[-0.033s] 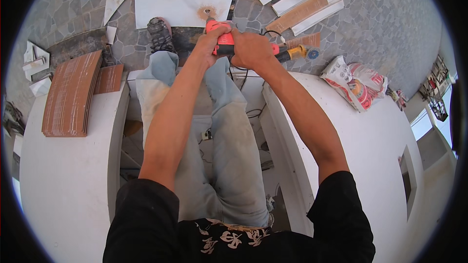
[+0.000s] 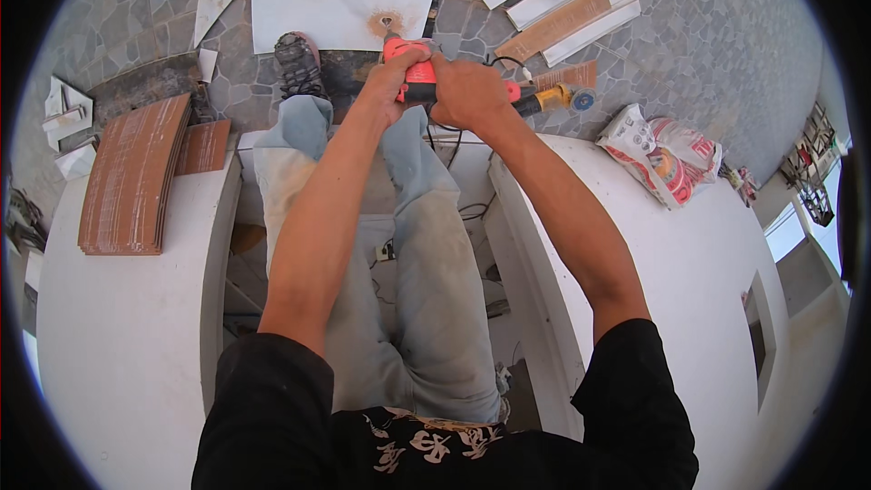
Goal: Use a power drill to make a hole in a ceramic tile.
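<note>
Both my hands grip a red and black power drill (image 2: 421, 71) lying across in front of my knees. My left hand (image 2: 389, 83) is closed around its front part, and my right hand (image 2: 470, 93) wraps the body farther back. The drill's nose points at a white tile (image 2: 304, 0) on the ground, which has a rounded notch in its far edge. A ring of brown dust (image 2: 385, 24) surrounds a small spot at the drill's tip; the bit itself is hard to make out. My shoe (image 2: 299, 63) is against the tile's near edge.
A yellow angle grinder (image 2: 552, 97) lies right of the drill, near a black cord. Cut tile strips (image 2: 581, 7) are at the far right. Stacked brown tiles (image 2: 136, 181) sit on the left white ledge (image 2: 118, 336); a plastic bag (image 2: 658, 152) rests on the right one.
</note>
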`<state>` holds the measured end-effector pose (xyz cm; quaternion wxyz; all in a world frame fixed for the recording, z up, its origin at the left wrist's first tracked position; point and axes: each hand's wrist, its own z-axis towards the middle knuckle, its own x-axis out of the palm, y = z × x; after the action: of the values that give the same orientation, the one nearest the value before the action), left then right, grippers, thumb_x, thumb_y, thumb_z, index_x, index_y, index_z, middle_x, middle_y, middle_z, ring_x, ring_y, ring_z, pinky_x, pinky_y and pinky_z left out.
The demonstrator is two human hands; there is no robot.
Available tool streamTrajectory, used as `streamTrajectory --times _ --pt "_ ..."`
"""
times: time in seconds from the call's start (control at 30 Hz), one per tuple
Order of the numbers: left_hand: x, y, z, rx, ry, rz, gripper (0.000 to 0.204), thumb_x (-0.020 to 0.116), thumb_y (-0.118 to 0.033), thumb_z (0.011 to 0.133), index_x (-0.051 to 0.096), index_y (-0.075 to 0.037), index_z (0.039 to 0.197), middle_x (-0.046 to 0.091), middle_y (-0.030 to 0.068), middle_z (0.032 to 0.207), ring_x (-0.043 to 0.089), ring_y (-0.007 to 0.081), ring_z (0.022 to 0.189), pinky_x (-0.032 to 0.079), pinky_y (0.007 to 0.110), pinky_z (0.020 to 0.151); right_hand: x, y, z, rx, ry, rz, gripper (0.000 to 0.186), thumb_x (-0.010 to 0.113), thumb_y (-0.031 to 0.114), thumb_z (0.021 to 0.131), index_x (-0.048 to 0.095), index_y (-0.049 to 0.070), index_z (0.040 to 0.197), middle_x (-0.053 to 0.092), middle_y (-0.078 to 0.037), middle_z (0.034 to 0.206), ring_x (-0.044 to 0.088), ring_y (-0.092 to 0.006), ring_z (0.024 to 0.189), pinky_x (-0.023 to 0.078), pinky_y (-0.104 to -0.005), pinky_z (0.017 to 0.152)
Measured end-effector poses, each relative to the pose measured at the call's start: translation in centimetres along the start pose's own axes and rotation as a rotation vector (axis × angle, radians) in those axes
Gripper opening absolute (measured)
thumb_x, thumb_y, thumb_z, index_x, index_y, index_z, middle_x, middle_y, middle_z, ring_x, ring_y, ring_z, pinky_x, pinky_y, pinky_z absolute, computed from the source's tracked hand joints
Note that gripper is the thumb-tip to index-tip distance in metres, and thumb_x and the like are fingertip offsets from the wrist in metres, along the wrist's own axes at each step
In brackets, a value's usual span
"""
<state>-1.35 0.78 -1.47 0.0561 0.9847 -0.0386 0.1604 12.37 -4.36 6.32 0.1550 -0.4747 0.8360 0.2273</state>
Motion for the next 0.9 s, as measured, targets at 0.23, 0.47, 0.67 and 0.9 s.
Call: streamTrajectory --times 0.23,0.47,0.67,0.9 --pt "0.5 0.0 -0.3 -0.012 -0.033 0.042 0.046 0.076 -0.026 0.083 0.06 -0.008 0.121 0.07 0.0081 0.108 0.07 0.0211 0.093 0.057 0.046 0.089 0.2 -0.3 -0.1 -0.016 -0.028 -0.044 0.053 0.073 0.022 0.07 0.057 0.003 0.117 0.072 -0.017 0.093 0.073 -0.0329 0.085 0.059 -0.044 0.074" --pt "1.0 -0.1 -0.2 0.011 -0.019 0.043 0.046 0.077 -0.028 0.082 0.061 -0.008 0.12 0.07 0.0076 0.106 0.07 0.0209 0.091 0.058 0.045 0.086 -0.2 -0.7 -0.4 -0.003 -0.02 0.002 0.054 0.07 0.022 0.071 0.057 0.005 0.121 0.071 -0.018 0.094 0.071 -0.0363 0.09 0.057 -0.0482 0.076" --pt "1.3 0.0 -0.6 0.016 -0.017 0.038 0.047 0.077 -0.029 0.082 0.06 -0.009 0.121 0.069 0.0078 0.107 0.069 0.0212 0.091 0.058 0.045 0.086 -0.4 -0.8 -0.5 0.012 -0.023 0.007 0.052 0.069 0.022 0.071 0.058 0.006 0.119 0.071 -0.018 0.095 0.071 -0.0366 0.091 0.057 -0.0478 0.076" --pt "1.8 -0.5 -0.6 -0.002 -0.057 0.048 0.05 0.077 -0.03 0.082 0.057 -0.01 0.123 0.068 0.0078 0.108 0.069 0.0213 0.094 0.057 0.044 0.087 -0.9 -1.1 0.2 0.003 0.004 -0.013 0.05 0.068 0.021 0.072 0.059 0.006 0.118 0.071 -0.018 0.096 0.07 -0.0369 0.091 0.056 -0.0485 0.077"
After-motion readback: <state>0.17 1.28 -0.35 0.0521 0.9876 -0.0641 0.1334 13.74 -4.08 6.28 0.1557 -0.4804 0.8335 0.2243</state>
